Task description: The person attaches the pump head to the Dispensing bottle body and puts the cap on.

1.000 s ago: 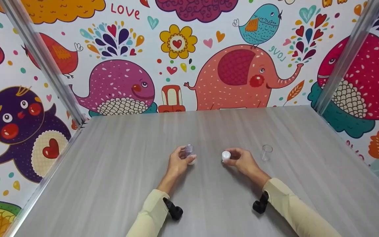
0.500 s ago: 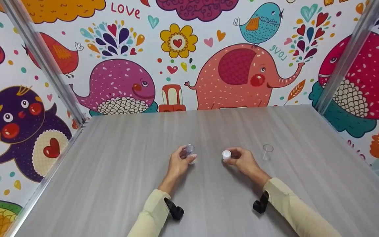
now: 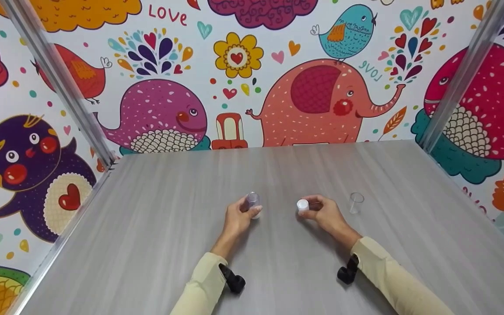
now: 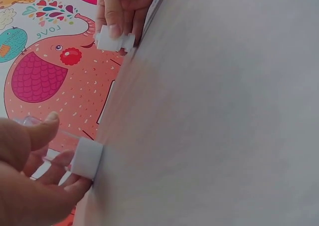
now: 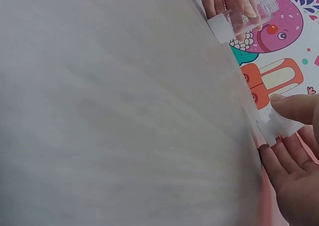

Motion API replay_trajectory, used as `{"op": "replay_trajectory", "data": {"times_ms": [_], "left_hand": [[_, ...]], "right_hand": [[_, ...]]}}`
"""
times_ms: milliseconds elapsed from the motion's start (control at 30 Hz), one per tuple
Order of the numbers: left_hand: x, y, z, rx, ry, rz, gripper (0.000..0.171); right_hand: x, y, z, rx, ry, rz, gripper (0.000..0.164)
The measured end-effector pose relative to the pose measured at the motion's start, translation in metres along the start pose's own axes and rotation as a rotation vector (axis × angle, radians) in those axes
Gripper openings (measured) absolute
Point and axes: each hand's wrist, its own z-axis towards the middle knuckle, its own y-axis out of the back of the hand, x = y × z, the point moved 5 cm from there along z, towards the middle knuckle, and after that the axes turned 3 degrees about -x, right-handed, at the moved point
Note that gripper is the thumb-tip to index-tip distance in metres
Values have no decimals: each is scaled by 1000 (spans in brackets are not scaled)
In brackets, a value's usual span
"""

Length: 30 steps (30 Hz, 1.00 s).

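Note:
My left hand (image 3: 238, 216) holds a small clear bottle (image 3: 253, 199) upright, fingers and thumb around its side. The bottle has a white base (image 4: 87, 158) close to the tabletop and a bare threaded neck (image 5: 269, 5) at its top. To the right, my right hand (image 3: 327, 214) pinches a white cap-like piece (image 3: 302, 205) between thumb and fingers. A narrower stepped end (image 4: 127, 42) of this piece points down toward the table. The two hands are apart, with bare tabletop between them.
A clear open-topped cylinder (image 3: 356, 203) stands on the table just right of my right hand. The grey wood-grain table (image 3: 147, 227) runs back to a wall (image 3: 274, 26) printed with cartoon animals. Metal posts (image 3: 59, 83) rise at the back corners.
The white piece in my right hand has risen and tilted very slightly. My left hand and the bottle stay in nearly the same place.

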Motion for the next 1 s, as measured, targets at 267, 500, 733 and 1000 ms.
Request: {"op": "replay_trajectory", "data": {"times_ms": [267,500,733,1000], "left_hand": [[1,0,-2,4,15,0,51],[1,0,-3,-4,17,5,53],[4,0,-3,1,44,-21,52],[2,1,0,-11,5,-24,51]], "right_hand": [[1,2,-1,-1,0,6,41],[3,2,-1,-20,-23,20,39],[5,2,-1,-51,-30,8,37],[10,3,2,-103,6,44,34]]}}
